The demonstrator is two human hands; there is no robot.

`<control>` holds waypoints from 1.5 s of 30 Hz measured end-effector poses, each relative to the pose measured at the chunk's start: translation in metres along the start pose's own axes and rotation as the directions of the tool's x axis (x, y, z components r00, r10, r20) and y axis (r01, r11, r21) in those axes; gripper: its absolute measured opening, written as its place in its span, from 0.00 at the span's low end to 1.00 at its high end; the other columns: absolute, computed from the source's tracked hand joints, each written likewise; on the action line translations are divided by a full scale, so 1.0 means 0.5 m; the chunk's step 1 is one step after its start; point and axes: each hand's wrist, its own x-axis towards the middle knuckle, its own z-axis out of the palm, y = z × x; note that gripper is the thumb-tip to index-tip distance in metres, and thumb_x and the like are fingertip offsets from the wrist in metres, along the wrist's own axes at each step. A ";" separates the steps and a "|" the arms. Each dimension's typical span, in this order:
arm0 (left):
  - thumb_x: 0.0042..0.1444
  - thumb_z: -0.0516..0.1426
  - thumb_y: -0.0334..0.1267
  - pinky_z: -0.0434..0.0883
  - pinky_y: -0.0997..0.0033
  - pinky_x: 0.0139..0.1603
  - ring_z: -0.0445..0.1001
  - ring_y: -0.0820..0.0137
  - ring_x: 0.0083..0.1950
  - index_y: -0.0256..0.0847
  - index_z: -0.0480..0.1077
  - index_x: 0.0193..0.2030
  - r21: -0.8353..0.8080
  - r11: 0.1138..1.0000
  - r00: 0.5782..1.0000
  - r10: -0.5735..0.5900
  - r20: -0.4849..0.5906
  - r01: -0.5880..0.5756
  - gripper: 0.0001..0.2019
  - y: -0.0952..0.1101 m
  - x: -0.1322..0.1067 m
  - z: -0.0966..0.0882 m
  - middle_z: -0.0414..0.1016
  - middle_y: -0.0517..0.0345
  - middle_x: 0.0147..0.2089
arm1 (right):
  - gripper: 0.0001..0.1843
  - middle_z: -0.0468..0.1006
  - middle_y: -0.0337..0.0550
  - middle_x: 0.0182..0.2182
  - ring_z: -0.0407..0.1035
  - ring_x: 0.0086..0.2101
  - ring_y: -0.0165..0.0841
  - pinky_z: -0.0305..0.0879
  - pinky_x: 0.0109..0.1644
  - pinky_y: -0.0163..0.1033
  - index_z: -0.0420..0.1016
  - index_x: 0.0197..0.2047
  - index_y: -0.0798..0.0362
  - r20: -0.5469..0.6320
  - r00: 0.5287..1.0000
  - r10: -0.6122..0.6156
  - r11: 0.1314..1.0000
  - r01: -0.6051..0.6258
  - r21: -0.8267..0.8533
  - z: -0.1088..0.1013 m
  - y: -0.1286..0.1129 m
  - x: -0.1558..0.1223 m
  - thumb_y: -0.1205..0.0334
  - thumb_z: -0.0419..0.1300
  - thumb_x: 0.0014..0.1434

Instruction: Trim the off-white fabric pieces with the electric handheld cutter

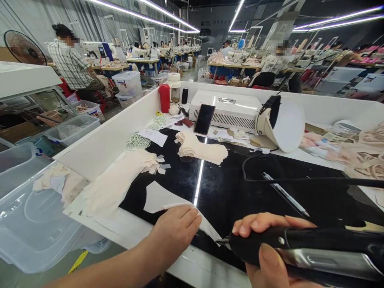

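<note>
My left hand [177, 224] rests on a cream cut fabric piece [162, 196], its fingers pressed together on a folded edge and holding it against the black glossy board [231, 188]. In my right hand [270, 248] is a black handheld power tool [315, 252] with a silver lever along its side. The tool's thin metal tip meets or nearly meets the narrow right end of the fabric. Farther back on the board lies a stack of cream fabric pieces [201, 147]. At left, a larger pile of cream fabric [114, 184] hangs toward the table edge.
A black cord [300, 181] and a clear pen [285, 194] lie on the board at right. Behind stand a phone [204, 119], a white metal box [225, 108], a lamp-like white cone [288, 124] and a red bottle [164, 98]. Plastic bins [39, 228] sit left below the table.
</note>
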 end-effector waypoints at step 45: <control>0.48 0.70 0.67 0.73 0.51 0.66 0.73 0.45 0.67 0.38 0.66 0.66 -0.007 1.000 1.000 0.003 -0.010 -0.003 0.47 0.048 -0.024 0.030 0.71 0.28 0.66 | 0.19 0.76 0.32 0.29 0.71 0.25 0.31 0.75 0.28 0.41 0.71 0.50 0.47 0.025 0.999 0.032 0.993 -0.035 0.117 0.060 0.044 0.056 0.65 0.69 0.56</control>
